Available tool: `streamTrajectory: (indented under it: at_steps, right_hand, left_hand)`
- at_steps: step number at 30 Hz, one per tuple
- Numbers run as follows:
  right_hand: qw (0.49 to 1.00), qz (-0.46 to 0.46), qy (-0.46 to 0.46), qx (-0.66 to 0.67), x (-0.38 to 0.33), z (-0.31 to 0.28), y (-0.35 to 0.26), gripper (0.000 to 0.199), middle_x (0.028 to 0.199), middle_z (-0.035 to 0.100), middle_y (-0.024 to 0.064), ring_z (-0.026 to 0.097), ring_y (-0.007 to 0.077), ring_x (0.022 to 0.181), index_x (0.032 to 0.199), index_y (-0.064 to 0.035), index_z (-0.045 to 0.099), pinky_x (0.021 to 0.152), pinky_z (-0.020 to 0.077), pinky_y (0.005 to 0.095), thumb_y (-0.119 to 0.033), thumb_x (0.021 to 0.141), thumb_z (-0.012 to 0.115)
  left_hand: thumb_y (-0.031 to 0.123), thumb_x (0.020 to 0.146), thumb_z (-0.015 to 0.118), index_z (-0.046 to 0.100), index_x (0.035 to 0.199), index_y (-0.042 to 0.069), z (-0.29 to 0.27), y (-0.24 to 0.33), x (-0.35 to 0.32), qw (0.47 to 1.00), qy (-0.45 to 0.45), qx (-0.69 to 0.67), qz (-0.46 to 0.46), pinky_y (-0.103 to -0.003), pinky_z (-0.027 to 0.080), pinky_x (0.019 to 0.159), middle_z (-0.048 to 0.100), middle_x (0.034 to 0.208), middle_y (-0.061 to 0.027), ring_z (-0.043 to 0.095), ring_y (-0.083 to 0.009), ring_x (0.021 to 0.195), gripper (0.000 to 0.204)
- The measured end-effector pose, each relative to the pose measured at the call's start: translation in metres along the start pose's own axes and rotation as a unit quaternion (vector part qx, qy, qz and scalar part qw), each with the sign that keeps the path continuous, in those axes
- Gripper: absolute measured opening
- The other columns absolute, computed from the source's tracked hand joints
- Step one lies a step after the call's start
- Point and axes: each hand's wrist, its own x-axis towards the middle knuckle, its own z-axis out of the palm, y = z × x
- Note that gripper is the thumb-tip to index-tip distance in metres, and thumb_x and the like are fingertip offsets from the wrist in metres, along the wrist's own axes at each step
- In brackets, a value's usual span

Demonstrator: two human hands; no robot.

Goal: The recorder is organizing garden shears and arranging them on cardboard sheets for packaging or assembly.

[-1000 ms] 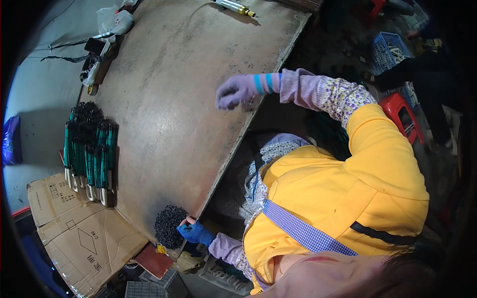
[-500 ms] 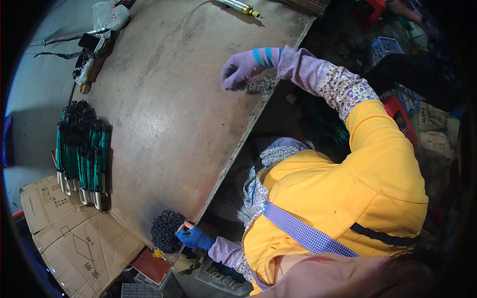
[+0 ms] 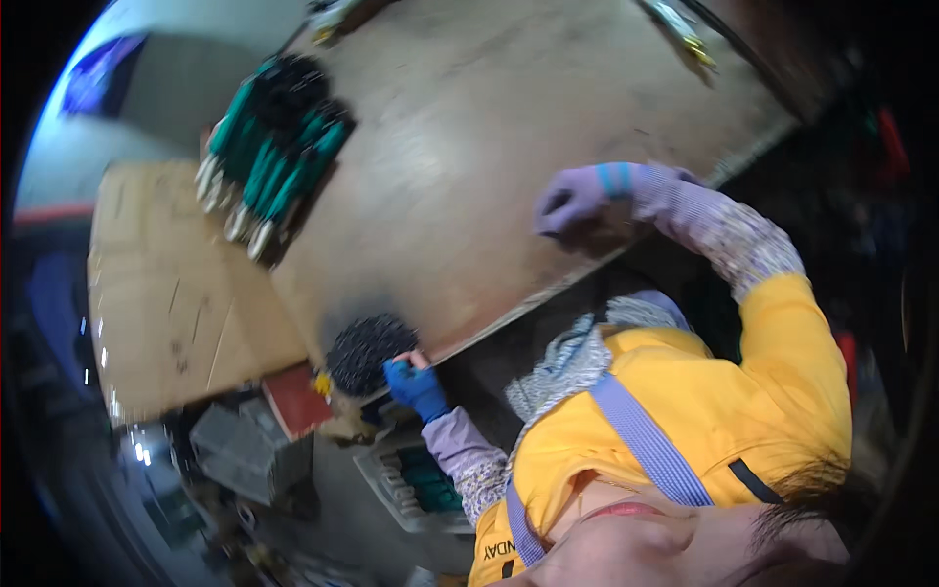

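My left hand (image 3: pixel 415 385), in a blue glove with bare fingertips, is at the near edge of the brown table (image 3: pixel 460 137). Its fingers are pinched together against a heap of small black metal pieces (image 3: pixel 368 350), perhaps screws. Whatever sits between the fingertips is too small to make out. Farther right, my right hand (image 3: pixel 573 203) is curled closed in a purple glove with blue bands, over the tabletop near its edge. A dark patch shows below that hand, blurred. Any content of the right hand is hidden.
Green rods (image 3: pixel 284 161) with black tops and white looped ends lie bundled at the table's left. Flattened cardboard (image 3: pixel 161 293) adjoins them. A silver tool with a gold tip (image 3: pixel 693 47) lies at the far right. Below stand a grey crate (image 3: pixel 245 455) and a reddish-brown box (image 3: pixel 296 399).
The whole view has swung, so table and bundle sit farther up and right. My left hand stays at the black heap. My right hand stays curled near the table edge.
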Motion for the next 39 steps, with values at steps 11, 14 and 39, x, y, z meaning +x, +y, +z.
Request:
streamTrajectory:
  at_steps: [11, 14, 39]
  right_hand:
    - [0.966, 0.106, 0.234, 0.034, -0.201, -0.037, 0.039, 0.020, 0.063, 0.063, 0.0085, 0.056, 0.0168, 0.051, 0.076, -0.0013, 0.066, 0.049, 0.0453, 0.0232, -0.017, 0.088, 0.062]
    - [0.916, -0.063, 0.378, 0.119, -0.206, -0.057, 0.082, 0.021, 0.075, 0.064, 0.0052, 0.057, 0.0149, 0.063, 0.094, -0.0019, 0.066, 0.059, 0.0474, 0.0261, -0.023, 0.093, 0.061]
    - [0.734, 0.071, 0.495, -0.460, -0.280, 0.000, 0.115, 0.028, 0.076, 0.069, 0.0098, 0.061, 0.0255, 0.066, 0.086, -0.0038, 0.069, 0.067, 0.0507, 0.0350, -0.031, 0.082, 0.066]
  left_hand:
    - [0.013, 0.071, 0.070, 0.060, 0.071, 0.012, 0.022, 0.005, -0.055, 0.995, 0.086, -0.044, 0.027, -0.039, 0.046, 0.058, 0.059, 0.074, -0.0055, 0.055, -0.0293, 0.061, 0.009]
    - [0.014, 0.071, 0.070, 0.061, 0.073, 0.011, 0.023, 0.002, -0.064, 0.996, 0.081, -0.035, 0.029, -0.039, 0.046, 0.060, 0.058, 0.076, -0.0060, 0.056, -0.0296, 0.063, 0.009]
    - [0.014, 0.070, 0.069, 0.054, 0.071, 0.011, 0.045, 0.018, -0.073, 0.979, 0.152, -0.111, 0.073, -0.041, 0.045, 0.065, 0.054, 0.079, -0.0072, 0.055, -0.0300, 0.072, 0.016]
